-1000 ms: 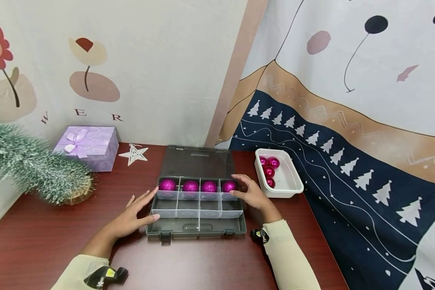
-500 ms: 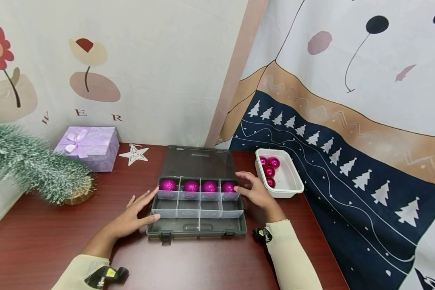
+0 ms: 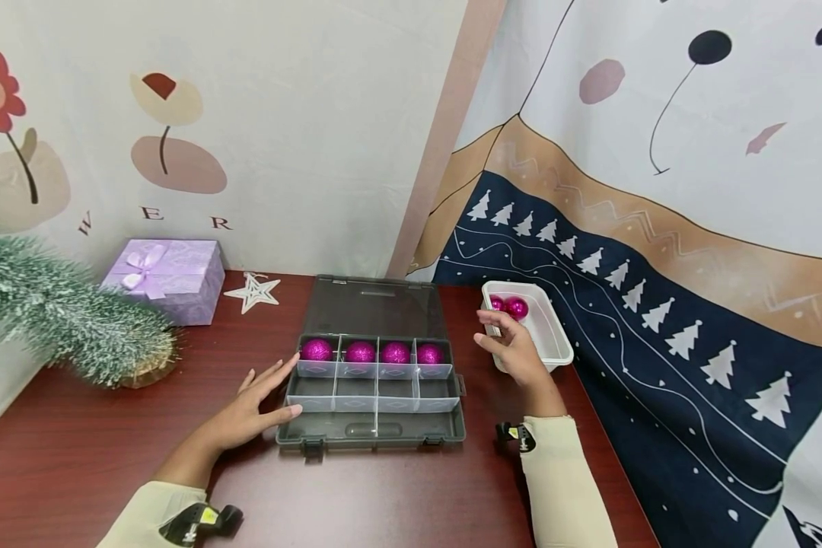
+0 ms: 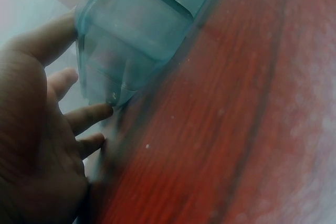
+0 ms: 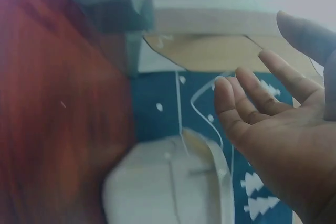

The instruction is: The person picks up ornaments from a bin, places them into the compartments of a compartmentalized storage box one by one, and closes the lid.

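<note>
A dark translucent compartment box [image 3: 370, 426] lies with its lid [image 3: 377, 308] folded back. Four pink glitter balls would be several: the glitter balls [image 3: 361, 352] sit one to a cell along its back row. My left hand [image 3: 250, 411] rests its fingertips and thumb against the box's left side; in the left wrist view its fingers touch the box wall [image 4: 131, 30]. My right hand [image 3: 517, 354], fingers relaxed and holding nothing, hovers over the near left edge of a white tub [image 3: 558, 346]. Shiny pink balls [image 3: 517, 307] show in the tub, others hidden behind the hand.
On the left stand a frosted artificial tree [image 3: 75, 304] with a wooden base and a lilac gift box [image 3: 178, 281]. A white star ornament [image 3: 252, 292] lies beside the gift box. A patterned cloth [image 3: 630, 320] hangs along the table's right edge.
My right hand has left the ball in the back-right cell and moved right to the white tub. The left hand stays at the box.
</note>
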Demonstrator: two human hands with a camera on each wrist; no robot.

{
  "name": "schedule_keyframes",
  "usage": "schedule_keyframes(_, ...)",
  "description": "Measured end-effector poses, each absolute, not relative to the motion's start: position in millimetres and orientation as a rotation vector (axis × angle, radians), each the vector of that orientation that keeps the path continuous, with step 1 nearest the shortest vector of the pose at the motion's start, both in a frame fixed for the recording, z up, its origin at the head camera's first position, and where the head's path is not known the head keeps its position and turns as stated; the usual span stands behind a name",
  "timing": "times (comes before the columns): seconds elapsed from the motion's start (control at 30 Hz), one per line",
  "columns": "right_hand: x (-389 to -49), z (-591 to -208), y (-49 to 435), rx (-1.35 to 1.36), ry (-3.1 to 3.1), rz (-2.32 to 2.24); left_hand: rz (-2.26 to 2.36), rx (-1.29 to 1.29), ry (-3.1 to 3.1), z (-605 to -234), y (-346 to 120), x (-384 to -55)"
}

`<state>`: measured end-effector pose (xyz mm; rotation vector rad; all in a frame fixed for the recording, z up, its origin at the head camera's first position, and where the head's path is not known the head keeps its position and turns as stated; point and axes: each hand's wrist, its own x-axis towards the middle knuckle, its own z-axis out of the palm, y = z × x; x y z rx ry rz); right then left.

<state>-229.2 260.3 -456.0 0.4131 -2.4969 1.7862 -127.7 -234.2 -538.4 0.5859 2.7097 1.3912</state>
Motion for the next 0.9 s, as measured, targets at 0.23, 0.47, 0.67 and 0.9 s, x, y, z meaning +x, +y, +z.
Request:
schedule_keyframes(0.23, -230.8, -451.4, 286.7, 0.227, -2.424, 1.768, 1.386, 0.586, 2.709, -537.1, -234.8, -128.4)
schedule_keyframes(0.47, -237.0, -453.2, 302.5, 0.182, -2.4, 1.797, 1.383, 0.591, 2.707, -539.4, -236.1, -127.3)
schedule_keyframes(0.67, -255.5, -444.5, 316.5, 0.198, -2.483, 1.711, 1.406, 0.591, 2.706, -539.8, -237.3, -127.1)
schedule_keyframes(0.9, -267.9, -439.4, 332.8, 0.147, -2.693, 1.559, 1.397, 0.593, 2.704, -539.1, -235.6, -128.3)
